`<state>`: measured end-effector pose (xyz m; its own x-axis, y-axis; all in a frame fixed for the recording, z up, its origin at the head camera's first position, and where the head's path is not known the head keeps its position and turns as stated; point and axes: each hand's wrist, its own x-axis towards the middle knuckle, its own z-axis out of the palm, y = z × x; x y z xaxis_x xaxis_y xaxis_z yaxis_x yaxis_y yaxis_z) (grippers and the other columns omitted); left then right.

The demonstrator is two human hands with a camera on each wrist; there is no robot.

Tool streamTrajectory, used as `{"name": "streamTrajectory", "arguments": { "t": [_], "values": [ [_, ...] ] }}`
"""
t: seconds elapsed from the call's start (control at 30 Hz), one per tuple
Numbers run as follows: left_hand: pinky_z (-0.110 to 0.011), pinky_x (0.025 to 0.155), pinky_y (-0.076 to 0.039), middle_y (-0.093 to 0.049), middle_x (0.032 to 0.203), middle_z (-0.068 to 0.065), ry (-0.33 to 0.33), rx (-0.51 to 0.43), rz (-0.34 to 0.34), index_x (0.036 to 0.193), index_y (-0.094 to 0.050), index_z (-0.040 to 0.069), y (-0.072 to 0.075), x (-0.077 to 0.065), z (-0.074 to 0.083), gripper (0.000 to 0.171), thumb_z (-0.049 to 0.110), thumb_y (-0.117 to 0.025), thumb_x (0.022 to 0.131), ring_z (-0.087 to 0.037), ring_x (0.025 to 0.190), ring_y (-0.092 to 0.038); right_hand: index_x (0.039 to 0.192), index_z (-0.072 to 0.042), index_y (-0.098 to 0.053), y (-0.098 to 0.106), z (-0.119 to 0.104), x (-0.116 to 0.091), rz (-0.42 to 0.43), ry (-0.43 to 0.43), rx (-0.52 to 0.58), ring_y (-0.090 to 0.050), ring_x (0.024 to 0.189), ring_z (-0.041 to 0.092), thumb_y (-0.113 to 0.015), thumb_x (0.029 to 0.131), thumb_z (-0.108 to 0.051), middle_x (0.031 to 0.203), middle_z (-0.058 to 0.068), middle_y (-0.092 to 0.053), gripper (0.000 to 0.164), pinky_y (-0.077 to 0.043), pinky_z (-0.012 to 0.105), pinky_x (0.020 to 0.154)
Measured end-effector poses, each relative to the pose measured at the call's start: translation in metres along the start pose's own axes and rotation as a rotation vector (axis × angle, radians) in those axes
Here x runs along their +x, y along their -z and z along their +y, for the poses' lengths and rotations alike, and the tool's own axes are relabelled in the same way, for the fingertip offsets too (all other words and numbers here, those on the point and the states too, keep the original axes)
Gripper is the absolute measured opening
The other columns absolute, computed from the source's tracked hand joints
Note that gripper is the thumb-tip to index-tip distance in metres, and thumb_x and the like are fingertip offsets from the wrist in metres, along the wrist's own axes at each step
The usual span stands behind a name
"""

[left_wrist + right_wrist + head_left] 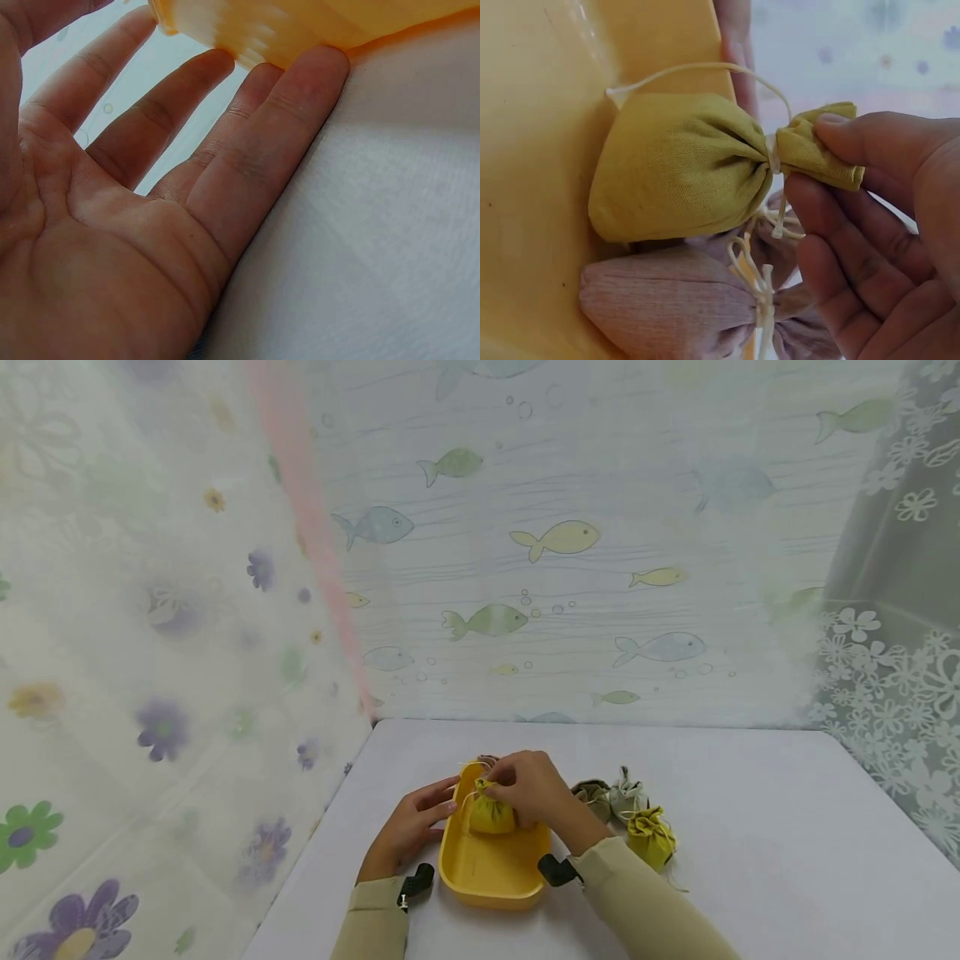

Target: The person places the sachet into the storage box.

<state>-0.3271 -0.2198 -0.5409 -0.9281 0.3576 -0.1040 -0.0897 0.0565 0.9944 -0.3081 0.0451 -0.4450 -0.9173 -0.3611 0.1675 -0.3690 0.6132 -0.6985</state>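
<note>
Beige fabric sleeves lie nearest. Right hand pinches the gathered neck of a yellow-green cloth drawstring pouch, positioned within a yellow, rounded rectangular tray; contact with its floor cannot be determined. Left hand, fingers extended, touches the tray's outer wall. Mauve cloth pouch adjoins.

- From afar, I'm viewing a screened-off tabletop booth, building type unclear.
- Fish-printed sheet is hanging far, flowered sheet left, lacy sheet right.
- White-covered table is standing near.
</note>
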Motion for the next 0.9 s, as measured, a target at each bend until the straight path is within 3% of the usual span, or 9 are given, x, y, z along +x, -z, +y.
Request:
{"name": "streamTrajectory", "arguments": {
  "t": [0.9],
  "values": [
    [-0.044, 0.098, -0.06, -0.048, 0.159, -0.011, 0.002, 0.013, 0.007, 0.153, -0.052, 0.029, 0.001, 0.002, -0.003, 0.065, 0.038, -0.077, 0.094, -0.028, 0.136, -0.058, 0.106, -0.022, -0.081, -0.012, -0.003, 0.001, 0.026, -0.015, -0.044, -0.067, 0.093, 0.007, -0.08, 0.092, -0.031, 0.1, -0.01, -0.074, 0.017, -0.062, 0.031, 0.088]
  ]
}}
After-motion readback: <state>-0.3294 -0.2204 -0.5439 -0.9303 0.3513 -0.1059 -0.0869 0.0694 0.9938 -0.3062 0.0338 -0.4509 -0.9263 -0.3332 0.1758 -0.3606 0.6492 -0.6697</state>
